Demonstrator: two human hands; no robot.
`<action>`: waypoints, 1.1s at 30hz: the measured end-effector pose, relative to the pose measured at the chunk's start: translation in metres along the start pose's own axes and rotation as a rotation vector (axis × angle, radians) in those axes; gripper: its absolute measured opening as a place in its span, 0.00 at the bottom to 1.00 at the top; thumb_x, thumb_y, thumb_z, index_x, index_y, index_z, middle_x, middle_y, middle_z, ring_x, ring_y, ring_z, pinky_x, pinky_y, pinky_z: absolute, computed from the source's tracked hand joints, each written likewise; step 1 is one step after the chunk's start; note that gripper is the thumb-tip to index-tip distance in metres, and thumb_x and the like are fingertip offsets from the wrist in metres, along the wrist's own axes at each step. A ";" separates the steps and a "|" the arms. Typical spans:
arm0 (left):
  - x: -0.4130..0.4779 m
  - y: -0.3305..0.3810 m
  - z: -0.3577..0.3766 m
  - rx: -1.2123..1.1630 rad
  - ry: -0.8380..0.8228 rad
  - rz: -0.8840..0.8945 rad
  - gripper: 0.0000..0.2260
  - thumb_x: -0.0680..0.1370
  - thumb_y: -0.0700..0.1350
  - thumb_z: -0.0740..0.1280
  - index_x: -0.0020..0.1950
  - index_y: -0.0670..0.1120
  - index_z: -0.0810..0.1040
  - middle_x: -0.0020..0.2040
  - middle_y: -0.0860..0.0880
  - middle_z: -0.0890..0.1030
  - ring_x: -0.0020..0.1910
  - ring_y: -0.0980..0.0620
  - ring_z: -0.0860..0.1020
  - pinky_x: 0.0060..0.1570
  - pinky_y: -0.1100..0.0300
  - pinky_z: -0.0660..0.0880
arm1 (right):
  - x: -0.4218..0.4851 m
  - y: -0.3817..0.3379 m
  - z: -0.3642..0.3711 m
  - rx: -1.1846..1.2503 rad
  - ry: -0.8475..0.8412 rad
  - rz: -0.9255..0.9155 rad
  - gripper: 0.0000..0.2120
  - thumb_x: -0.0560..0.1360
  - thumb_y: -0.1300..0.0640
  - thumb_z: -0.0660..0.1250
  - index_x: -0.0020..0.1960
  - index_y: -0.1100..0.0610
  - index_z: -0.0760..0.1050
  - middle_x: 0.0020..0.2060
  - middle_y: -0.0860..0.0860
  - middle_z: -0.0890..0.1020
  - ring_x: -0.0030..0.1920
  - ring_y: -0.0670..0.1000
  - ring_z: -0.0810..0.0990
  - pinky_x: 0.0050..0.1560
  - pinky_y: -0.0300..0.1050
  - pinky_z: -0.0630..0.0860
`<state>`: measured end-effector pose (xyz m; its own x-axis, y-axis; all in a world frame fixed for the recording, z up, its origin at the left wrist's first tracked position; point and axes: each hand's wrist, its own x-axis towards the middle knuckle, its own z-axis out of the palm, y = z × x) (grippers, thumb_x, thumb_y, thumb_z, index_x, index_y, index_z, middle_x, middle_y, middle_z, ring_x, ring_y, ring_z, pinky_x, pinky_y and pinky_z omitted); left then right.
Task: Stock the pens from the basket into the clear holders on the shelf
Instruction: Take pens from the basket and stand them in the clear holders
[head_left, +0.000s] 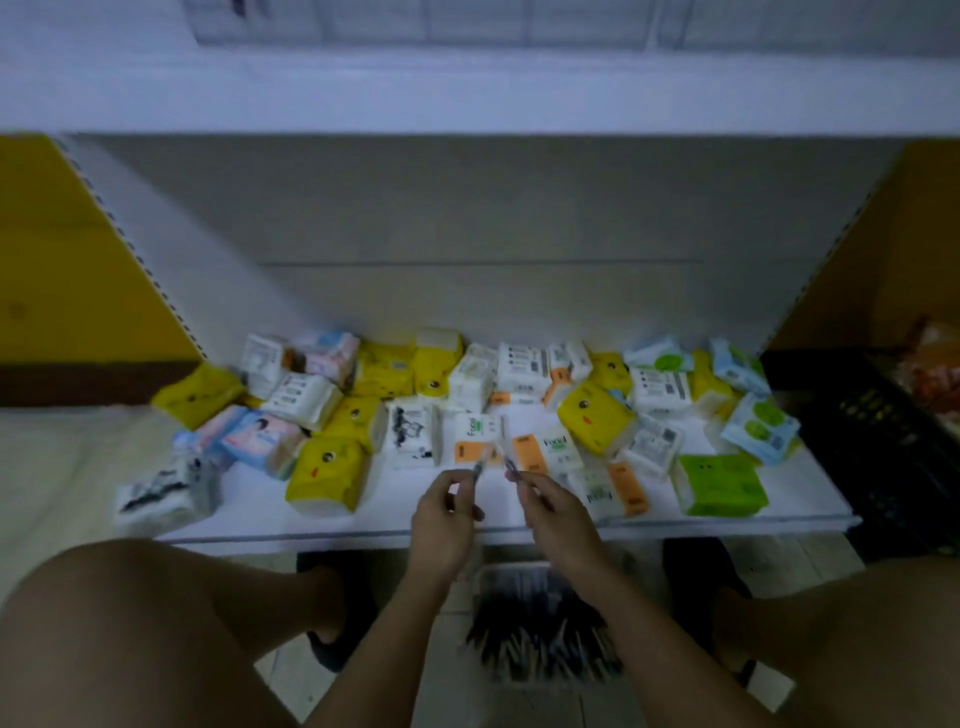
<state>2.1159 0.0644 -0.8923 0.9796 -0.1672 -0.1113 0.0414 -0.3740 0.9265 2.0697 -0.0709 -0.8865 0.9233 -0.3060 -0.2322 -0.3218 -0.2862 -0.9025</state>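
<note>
Grey slender pens (478, 469), pinched in both hands (444, 519) (556, 514)

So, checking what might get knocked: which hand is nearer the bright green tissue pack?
Right. The right hand sits left of the green tissue pack, apart from it; the left hand is farther left still, beyond the right hand.

Two hands were counted: left hand (441, 519), right hand (558, 519). Two pens were pinched: left pen (477, 470), right pen (511, 470). One basket (488, 577) was noted; loose pens (540, 634) inside too blurred for count. At least seven yellow packs (327, 475) and one green pack (719, 483) were counted.
</note>
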 end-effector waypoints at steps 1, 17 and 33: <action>0.001 0.010 -0.010 -0.016 0.012 0.042 0.06 0.82 0.48 0.59 0.50 0.54 0.75 0.34 0.50 0.81 0.27 0.61 0.74 0.29 0.67 0.67 | -0.001 -0.016 0.002 0.029 -0.005 -0.062 0.09 0.82 0.50 0.57 0.55 0.45 0.76 0.29 0.44 0.72 0.30 0.42 0.70 0.34 0.39 0.67; -0.024 0.202 -0.143 -0.147 0.255 0.614 0.10 0.81 0.41 0.61 0.49 0.55 0.75 0.33 0.44 0.80 0.28 0.56 0.75 0.30 0.66 0.71 | -0.047 -0.241 -0.002 0.359 0.058 -0.648 0.09 0.80 0.57 0.64 0.42 0.50 0.79 0.28 0.46 0.78 0.30 0.44 0.74 0.33 0.43 0.72; 0.009 0.326 -0.238 -0.116 0.329 0.740 0.09 0.77 0.41 0.69 0.56 0.42 0.80 0.41 0.47 0.84 0.38 0.55 0.82 0.44 0.60 0.80 | -0.030 -0.384 -0.042 0.092 0.201 -0.923 0.03 0.77 0.53 0.68 0.51 0.48 0.76 0.39 0.45 0.80 0.40 0.46 0.79 0.42 0.45 0.80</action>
<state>2.1846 0.1584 -0.5057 0.7678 -0.0506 0.6386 -0.6366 -0.1722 0.7517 2.1571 0.0102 -0.5175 0.7489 -0.1478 0.6460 0.5425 -0.4231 -0.7257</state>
